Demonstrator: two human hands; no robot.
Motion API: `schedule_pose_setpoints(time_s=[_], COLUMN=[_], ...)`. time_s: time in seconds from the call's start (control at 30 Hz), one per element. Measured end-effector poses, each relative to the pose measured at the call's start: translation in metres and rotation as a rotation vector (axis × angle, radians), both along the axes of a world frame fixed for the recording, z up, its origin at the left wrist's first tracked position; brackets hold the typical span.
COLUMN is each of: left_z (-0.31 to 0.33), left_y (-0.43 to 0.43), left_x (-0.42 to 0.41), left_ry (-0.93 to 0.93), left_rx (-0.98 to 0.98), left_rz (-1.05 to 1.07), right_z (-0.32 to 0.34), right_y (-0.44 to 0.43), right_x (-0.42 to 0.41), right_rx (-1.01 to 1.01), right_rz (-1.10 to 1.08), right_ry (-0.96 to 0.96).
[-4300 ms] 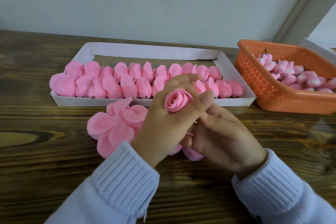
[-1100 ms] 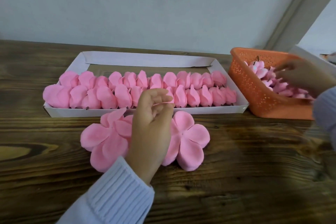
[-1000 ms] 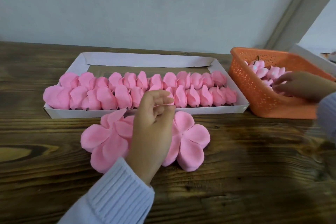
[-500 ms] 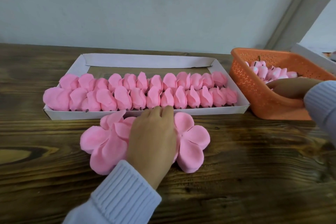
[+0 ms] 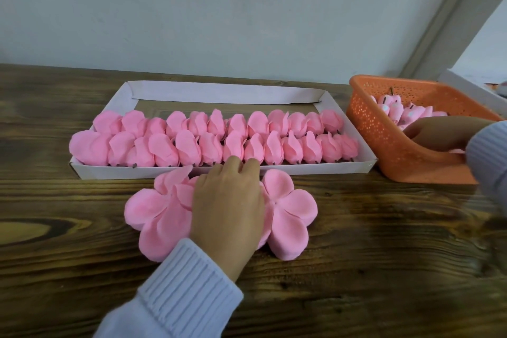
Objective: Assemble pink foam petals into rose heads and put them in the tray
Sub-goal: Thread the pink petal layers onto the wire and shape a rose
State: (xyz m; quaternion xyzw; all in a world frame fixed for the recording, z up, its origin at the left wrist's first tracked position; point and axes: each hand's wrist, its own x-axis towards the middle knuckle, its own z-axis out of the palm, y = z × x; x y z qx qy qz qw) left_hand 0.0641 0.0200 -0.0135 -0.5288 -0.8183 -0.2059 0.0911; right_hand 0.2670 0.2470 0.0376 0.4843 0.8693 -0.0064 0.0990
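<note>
Starting a new rose head is how I read this: left hand (image 5: 227,200) lies flat, fingers straight and together, pressing on the pink foam petals (image 5: 290,214). These are flat five-lobed cut-outs side by side on the table (image 5: 384,255), just in front of the tray (image 5: 301,169); the one on my left looks like a small stack. Fingertips reach up to the tray's near wall. Right hand (image 5: 439,133) is down inside the orange basket (image 5: 384,140) at the right, among small pink buds (image 5: 395,111) with dark stems. The basket wall hides its fingertips, so I cannot tell if it pinches a bud or is empty. Tray holds two packed rows of finished rose heads (image 5: 186,145), back strip bare, so well along with room for more, my guess. Next move, I judge: lift one bud out by the stem and bring it over a cut-out's centre, while the left hand frees a single sheet without dragging its neighbour; foam looks thin and soft, so a light grip. Surface is dark knotty wood grain; plain pale wall (image 5: 247,8) behind, grey trim slanting at upper right, corner of a white box (image 5: 472,90) behind the basket
</note>
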Motion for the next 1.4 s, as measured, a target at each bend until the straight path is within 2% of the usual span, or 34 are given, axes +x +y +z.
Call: schedule_pose_setpoints(time_s=[0.03, 0.07, 0.1, 0.13, 0.2, 0.23, 0.33, 0.4, 0.47, 0.53, 0.6, 0.7, 0.77, 0.87, 0.97, 1.07, 1.2, 1.3, 1.4], left_z=[0.0, 0.0, 0.001, 0.001, 0.002, 0.002, 0.004, 0.004, 0.004, 0.003, 0.003, 0.005, 0.005, 0.001, 0.003, 0.006, 0.008, 0.01, 0.011], left_y=[0.0, 0.0, -0.001, -0.001, -0.001, -0.001, -0.001, -0.001, -0.001, -0.001, -0.001, -0.001, -0.001, 0.0, 0.0, 0.002, 0.005, 0.004, 0.003], left_x=[0.0, 0.0, 0.0, 0.0, 0.0, 0.0, 0.0, 0.001, 0.001, 0.001, 0.002, 0.003, 0.002, 0.0, 0.002, 0.004, 0.007, 0.006, 0.006], left_ry=[0.003, 0.007, 0.01, 0.011, 0.002, -0.011, -0.088, -0.141, -0.212, -0.271, -0.28, -0.234, -0.225, -0.342, -0.54, -0.833, -1.455, -1.948, -2.185], left_rx=[-0.003, -0.008, -0.013, -0.019, -0.024, -0.023, -0.005, 0.016, 0.052, 0.089, 0.104, 0.166, 0.236, 0.319, 0.425, 0.469, 0.506, 0.493, 0.405], left_rz=[0.006, 0.009, 0.011, 0.012, 0.007, 0.003, -0.016, -0.043, -0.069, -0.093, -0.112, -0.146, -0.154, -0.172, -0.162, -0.097, -0.041, -0.27, -0.463], right_z=[-0.01, -0.003, 0.015, 0.026, 0.04, 0.041, 0.055, 0.054, 0.052, 0.047, 0.034, 0.007, -0.009, -0.026, -0.038, -0.045, -0.047, -0.048, -0.047], right_y=[0.008, 0.036, 0.047, 0.059, 0.058, 0.058, 0.038, 0.001, -0.033, -0.067, -0.092, -0.114, -0.121, -0.126, -0.128, -0.129, -0.131, -0.132, -0.134], right_x=[0.017, 0.018, 0.026, 0.03, 0.029, 0.03, 0.024, 0.01, -0.005, -0.024, -0.041, -0.061, -0.072, -0.083, -0.087, -0.087, -0.087, -0.087, -0.087], right_rx=[-0.138, -0.121, -0.084, 0.044, 0.187, 0.266, 0.335, 0.189, -0.155, -0.553, -0.722, -0.827, -0.832, -0.705, -0.669, -0.692, -0.702, -0.71, -0.659], right_rz=[0.122, -0.07, -0.079, -0.072, -0.163, -0.153, -0.16, -0.137, -0.042, 0.051, 0.029, -0.004, -0.029, 0.013, 0.081, 0.173, 0.164, 0.147, 0.203], right_ry=[-0.03, -0.027, -0.085, 0.024, -0.008, 0.096, 0.608, 0.928, 1.337, 1.625, 1.692, 1.671, 1.672, 1.693, 1.76, 1.774, 1.729, 1.756, 1.757])
